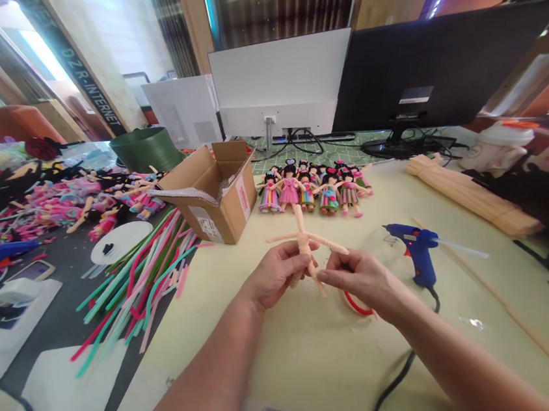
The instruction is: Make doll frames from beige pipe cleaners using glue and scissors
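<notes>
Holds a peach-coloured figure of fuzzy stems [302, 240] above the pale tabletop [213, 369], to the right of the cardboard box [232, 222] and nearer than it. Grips the figure's middle with the left hand [278, 274], with thumb and fingers closed around the body. Pinches a lower strand with the right hand [368, 284], between thumb and fingertips. Extends from the body in one strand upward and one to each side, with the end of the right-hand strand just beside the right hand's fingers. Partly under the right hand, nearer than the box and to its right, a red curved strip [358, 304]. Well to the right of the box, a blue glue gun [422, 255] with a pale stick [463, 248] out of its back and a black cord [395, 379]. Farther right of the box, a bundle of peach stems [474, 196]. Just to the right of the box, a group of dark-haired dolls [305, 189] in striped and pink outfits. To the left of the box and nearer, a spread of coloured stems [136, 285]; beside it, a white disc [121, 241]. Behind the box, a white monitor [281, 80]; behind and farther right, a black monitor [436, 64].
</notes>
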Motion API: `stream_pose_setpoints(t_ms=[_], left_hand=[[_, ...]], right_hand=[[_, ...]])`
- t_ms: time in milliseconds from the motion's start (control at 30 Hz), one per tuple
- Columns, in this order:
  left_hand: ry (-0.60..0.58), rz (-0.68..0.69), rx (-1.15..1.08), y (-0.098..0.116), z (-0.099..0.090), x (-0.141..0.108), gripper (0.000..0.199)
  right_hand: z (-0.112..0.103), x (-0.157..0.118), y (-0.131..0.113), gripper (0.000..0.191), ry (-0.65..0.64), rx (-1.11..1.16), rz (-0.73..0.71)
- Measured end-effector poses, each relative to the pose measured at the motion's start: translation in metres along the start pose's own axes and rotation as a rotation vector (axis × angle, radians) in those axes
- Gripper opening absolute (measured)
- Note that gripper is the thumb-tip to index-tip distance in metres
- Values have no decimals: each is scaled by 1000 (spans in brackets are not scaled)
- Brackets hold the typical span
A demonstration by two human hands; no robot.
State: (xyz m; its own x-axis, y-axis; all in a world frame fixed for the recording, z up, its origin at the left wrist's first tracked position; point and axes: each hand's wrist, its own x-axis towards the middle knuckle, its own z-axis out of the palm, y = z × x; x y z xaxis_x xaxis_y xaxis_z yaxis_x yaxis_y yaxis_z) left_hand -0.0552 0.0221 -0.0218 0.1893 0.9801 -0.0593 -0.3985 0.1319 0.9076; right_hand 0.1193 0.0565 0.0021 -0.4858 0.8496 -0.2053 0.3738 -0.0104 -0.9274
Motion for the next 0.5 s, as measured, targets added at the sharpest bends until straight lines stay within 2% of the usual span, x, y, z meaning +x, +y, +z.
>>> stream_pose_setpoints(t_ms=[267,500], left_hand=[[69,13,98,-1,1,1,38],[145,44,145,-1,6,1,34]], right_hand=[[-1,2,6,32,-19,-79,-42],[-1,4,9,20,-40,-191,-193]])
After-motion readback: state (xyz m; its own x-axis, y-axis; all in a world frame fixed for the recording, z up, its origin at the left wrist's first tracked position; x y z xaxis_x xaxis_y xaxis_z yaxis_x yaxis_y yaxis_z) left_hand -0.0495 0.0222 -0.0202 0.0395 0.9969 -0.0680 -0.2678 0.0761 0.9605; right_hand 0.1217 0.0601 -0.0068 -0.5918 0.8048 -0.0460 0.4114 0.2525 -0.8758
